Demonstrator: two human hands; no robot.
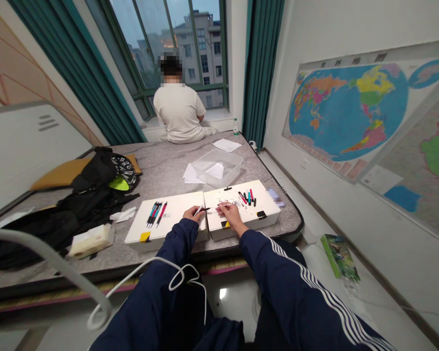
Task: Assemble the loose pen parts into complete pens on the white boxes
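My left hand (193,214) is closed on a slim white-and-black pen part (199,210), above the inner edge of the left white box (183,229). Over the right white box (249,219), my right hand (229,214) pinches a thin, light pen piece, possibly a refill; its exact kind is too small to tell. The two pieces point toward each other, and I cannot tell whether they touch. Several pens (156,214) in black, red and teal lie side by side on the left box. Coloured and black pen parts (249,196) lie scattered on the right box, beyond my right hand.
Behind the boxes stands a clear plastic bin (219,165) near white papers (227,145). Black clothing (76,209) and a tissue pack (91,241) lie to the left. A white cable (149,261) crosses my left sleeve. Another person (179,107) sits by the window, facing away.
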